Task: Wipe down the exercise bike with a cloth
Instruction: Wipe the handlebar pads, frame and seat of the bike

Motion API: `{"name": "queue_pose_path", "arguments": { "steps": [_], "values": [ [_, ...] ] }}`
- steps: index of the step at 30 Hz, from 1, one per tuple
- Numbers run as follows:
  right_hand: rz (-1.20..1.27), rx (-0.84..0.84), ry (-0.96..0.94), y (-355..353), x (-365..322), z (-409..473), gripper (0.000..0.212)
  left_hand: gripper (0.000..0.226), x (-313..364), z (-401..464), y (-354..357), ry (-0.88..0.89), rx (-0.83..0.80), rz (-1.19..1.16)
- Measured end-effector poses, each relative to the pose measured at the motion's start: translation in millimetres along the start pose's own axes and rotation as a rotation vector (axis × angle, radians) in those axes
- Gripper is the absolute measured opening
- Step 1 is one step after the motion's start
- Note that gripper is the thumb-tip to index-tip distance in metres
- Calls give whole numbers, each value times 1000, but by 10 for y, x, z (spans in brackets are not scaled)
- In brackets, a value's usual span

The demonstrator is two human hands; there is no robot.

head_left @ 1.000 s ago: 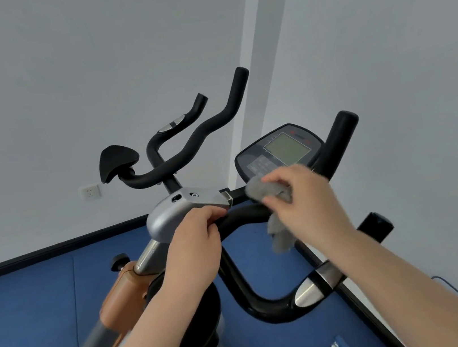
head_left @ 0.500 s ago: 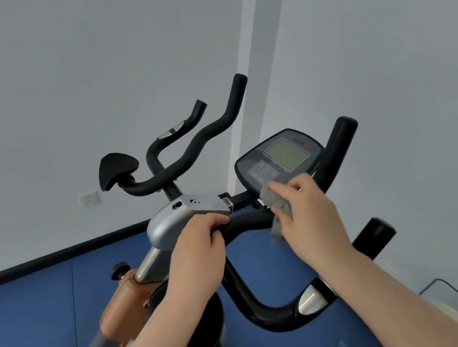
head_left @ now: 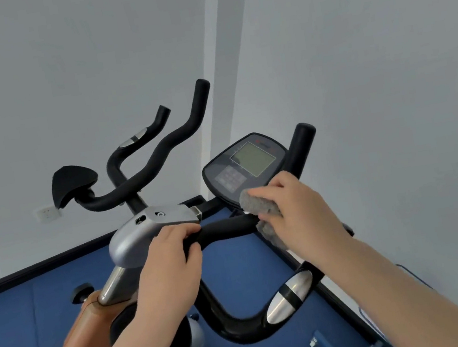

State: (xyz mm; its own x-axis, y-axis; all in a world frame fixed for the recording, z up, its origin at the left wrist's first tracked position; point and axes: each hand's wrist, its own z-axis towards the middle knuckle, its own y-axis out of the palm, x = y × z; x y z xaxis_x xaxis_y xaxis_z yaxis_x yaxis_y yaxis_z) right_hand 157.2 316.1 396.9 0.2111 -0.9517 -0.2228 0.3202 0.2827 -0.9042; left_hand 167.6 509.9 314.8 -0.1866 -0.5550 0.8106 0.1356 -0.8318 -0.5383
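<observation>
The right hand (head_left: pixel 296 216) has its fingers curled over a bunched grey cloth (head_left: pixel 259 207), pressing it against the near lower edge of the console (head_left: pixel 246 165) where that meets the black handlebar (head_left: pixel 224 229). The left hand (head_left: pixel 169 259) is clamped round the bar just left of it, beside the silver stem cover (head_left: pixel 147 230), steadying the exercise bike (head_left: pixel 136 276). To wipe well here, I judge it best to keep light, flat pressure, fold the loose tail in (it hangs below the bar), and go gently over the console's keys. The right fingertips are buried in cloth, the bar beneath that hand is hidden, and the bike's lower frame is cut off.
</observation>
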Motion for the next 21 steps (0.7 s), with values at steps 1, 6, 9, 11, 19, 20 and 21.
{"name": "queue_pose_path", "arguments": {
  "steps": [1, 6, 9, 11, 19, 20, 21],
  "values": [
    [-4, 69, -14, -113, 88, 45, 44, 29, 29, 15, -3, -8, -18, -14],
    [-38, 221, -32, -356, 405, 190, 39, 27, 352, 22, 105, -4, -46, -133],
    [-38, -14, -144, -341, 453, 205, 45, 26, 575, 57, 233, 21, -86, -172],
    [9, 108, -219, -479, 532, 296, 52, 25, 687, 139, 307, 20, -109, -192],
    [138, 357, -479, -290, 1129, 336, 63, 27, 961, 425, 707, -44, -173, -248],
    [173, 347, -505, -256, 1219, 329, 65, 28, 976, 433, 738, -44, -166, -241],
    [204, 372, -528, -245, 1285, 339, 65, 28, 990, 438, 762, -41, -152, -231]
  ]
}}
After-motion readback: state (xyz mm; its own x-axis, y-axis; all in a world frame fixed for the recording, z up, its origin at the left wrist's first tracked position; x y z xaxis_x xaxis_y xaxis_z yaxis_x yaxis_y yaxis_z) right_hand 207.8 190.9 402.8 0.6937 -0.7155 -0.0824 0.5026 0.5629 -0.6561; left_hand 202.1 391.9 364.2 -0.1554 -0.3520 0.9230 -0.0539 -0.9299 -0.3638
